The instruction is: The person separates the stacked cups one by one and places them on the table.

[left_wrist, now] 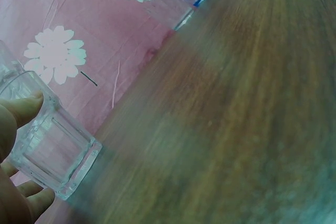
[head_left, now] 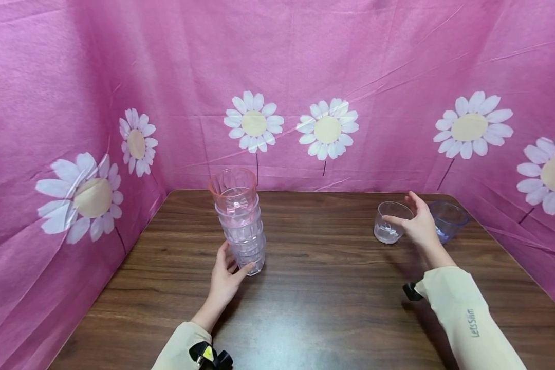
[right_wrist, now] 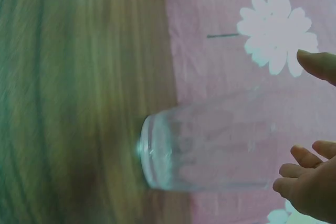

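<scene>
A tall stack of clear plastic cups (head_left: 242, 231) with a pinkish-orange cup (head_left: 233, 187) on top stands at the left of the table. My left hand (head_left: 224, 275) holds the stack low down, thumb on the near side and fingers round the other. In the left wrist view the thumb lies against a clear faceted cup (left_wrist: 58, 145). On the right stands a clear cup (head_left: 388, 226), with a blue-tinted cup (head_left: 446, 221) beside it, partly behind my right hand (head_left: 418, 221). That hand's thumb and fingers are spread near the clear cup's rim, holding nothing.
The brown wood-grain table (head_left: 314, 288) ends at the back against a pink cloth (head_left: 296, 51) printed with white daisies. The same cloth hangs along the left and right sides.
</scene>
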`<state>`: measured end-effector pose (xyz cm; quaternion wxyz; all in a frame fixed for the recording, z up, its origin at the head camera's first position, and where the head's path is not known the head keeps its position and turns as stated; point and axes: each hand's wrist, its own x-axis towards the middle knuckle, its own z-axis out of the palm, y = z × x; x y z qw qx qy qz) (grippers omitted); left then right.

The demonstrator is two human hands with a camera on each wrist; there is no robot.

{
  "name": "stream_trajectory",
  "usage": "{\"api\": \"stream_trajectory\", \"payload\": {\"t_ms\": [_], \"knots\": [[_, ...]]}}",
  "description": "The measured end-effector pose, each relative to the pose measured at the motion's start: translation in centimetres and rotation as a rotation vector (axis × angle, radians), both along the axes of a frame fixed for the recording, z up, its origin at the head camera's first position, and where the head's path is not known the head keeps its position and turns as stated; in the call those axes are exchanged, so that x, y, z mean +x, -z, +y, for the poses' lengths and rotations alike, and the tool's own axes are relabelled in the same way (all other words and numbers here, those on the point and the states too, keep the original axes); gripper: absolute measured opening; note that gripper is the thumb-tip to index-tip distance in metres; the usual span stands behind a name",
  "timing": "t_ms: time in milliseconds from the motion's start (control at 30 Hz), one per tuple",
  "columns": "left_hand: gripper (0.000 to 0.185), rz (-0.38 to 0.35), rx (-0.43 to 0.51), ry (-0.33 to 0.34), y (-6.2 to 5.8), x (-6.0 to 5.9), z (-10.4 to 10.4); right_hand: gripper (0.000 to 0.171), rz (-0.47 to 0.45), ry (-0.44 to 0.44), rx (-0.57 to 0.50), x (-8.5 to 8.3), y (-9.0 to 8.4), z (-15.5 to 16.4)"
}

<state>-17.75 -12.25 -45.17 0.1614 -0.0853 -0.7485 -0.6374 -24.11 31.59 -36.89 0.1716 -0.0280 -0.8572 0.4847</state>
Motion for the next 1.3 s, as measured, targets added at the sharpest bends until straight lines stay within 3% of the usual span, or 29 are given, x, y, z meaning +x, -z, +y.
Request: {"api": "stream_trajectory", "payload": {"t_ms": [367, 700, 1300], "knots": [[0.077, 0.003, -0.002, -0.006, 0.0, 0.0, 0.1, 0.1, 0.027, -0.127, -0.033, 0.1, -1.7, -2.8], [0.076, 0.004, -0.007, -0.016, 0.1, -0.1, 0.1, 0.098, 0.011, -0.238, -0.161, -0.4, -1.7, -5.9], [0.076, -0.001, 0.005, -0.003, 0.2, -0.1, 0.0, 0.09, 0.019, -0.407, -0.141, -0.8, -1.4, -12.2]]}}
